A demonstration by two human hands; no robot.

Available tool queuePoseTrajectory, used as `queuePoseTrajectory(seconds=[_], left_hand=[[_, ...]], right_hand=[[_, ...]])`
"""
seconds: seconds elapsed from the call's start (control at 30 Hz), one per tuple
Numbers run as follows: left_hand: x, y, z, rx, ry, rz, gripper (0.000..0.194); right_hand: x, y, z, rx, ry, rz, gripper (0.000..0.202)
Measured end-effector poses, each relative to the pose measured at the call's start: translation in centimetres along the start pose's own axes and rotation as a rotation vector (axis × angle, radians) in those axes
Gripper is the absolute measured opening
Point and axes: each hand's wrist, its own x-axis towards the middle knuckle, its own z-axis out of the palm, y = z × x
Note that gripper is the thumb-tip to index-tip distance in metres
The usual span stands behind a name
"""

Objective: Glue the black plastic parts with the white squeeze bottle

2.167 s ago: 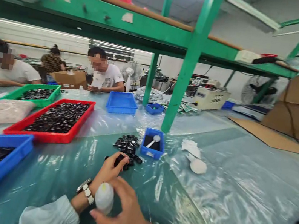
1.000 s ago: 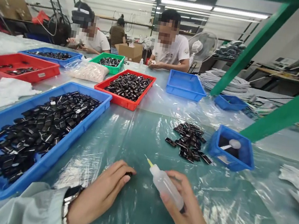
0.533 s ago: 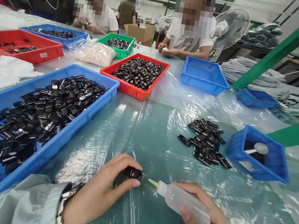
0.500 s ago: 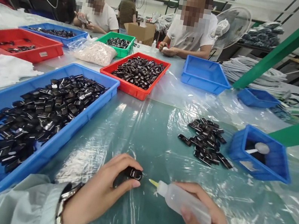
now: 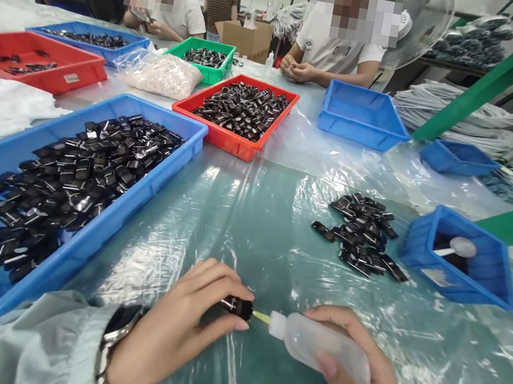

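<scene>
In the head view, a small black piece [image 5: 241, 308] is pinched between the thumb and fingers of the left hand [image 5: 179, 330], with its end poking out, probably so that end can be gotten at. A squeeze bottle [image 5: 324, 344] is gripped almost sideways in the right hand [image 5: 356, 359], seemingly so its yellow tip [image 5: 262, 317] is lined up with that end; contact can't be told for sure. The hands are held apart. A loose pile [image 5: 365, 233] is spread beyond them, likely for easy reach.
</scene>
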Motion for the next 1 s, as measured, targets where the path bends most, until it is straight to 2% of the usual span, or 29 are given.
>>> queuePoseTrajectory(seconds=[0.13, 0.33, 0.47, 0.7, 1.0], left_hand=[[-0.2, 0.0, 0.0, 0.002, 0.035, 0.059, 0.016], [-0.4, 0.0, 0.0, -0.009, 0.056, 0.086, 0.018], [-0.4, 0.1, 0.0, 0.008, 0.049, 0.098, 0.019], [-0.5, 0.4, 0.0, 0.038, 0.038, 0.137, 0.017], [-0.6, 0.4, 0.0, 0.04, -0.003, 0.11, 0.018]], right_hand=[[0.2, -0.3, -0.5, 0.031, -0.057, 0.084, 0.035], [0.4, -0.8, -0.8, 0.067, -0.048, 0.117, 0.037], [0.5, -0.9, -1.1, 0.09, -0.14, 0.168, 0.038], [0.9, -0.8, -1.6, 0.026, -0.208, 0.1, 0.037], [0.7, -1.0, -2.1, -0.011, -0.238, 0.054, 0.035]])
